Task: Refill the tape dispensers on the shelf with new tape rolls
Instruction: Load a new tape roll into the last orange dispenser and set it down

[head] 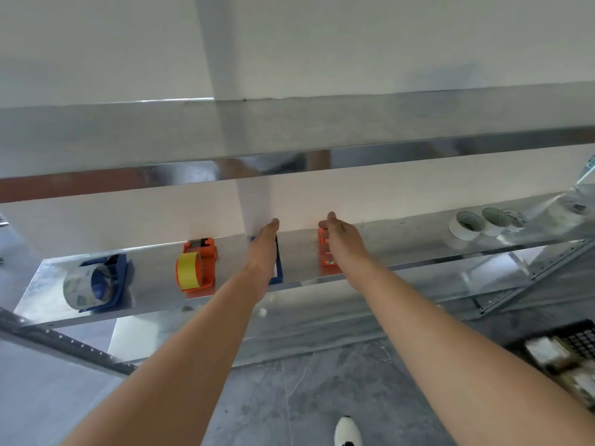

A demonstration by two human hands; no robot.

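Here, left hand (264, 244) over blue dispenser (278, 275), right hand (338, 236) on orange dispenser (323, 252) — grips unclear — yellow roll (189, 270) fills another

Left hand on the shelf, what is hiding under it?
A blue plastic tape dispenser lies under the left hand on the shiny metal shelf. Only one blue edge shows. The hand and wrist cover the rest, so whether a roll sits inside cannot be seen.

Bright, even light fills the view, soft with barely a shadow. Sheen flares off the metal shelf (306, 272), and the upper beam (289, 130) mirrors blurry shapes. Wide-angle bending bows both lines, and the edges are smeared and soft.
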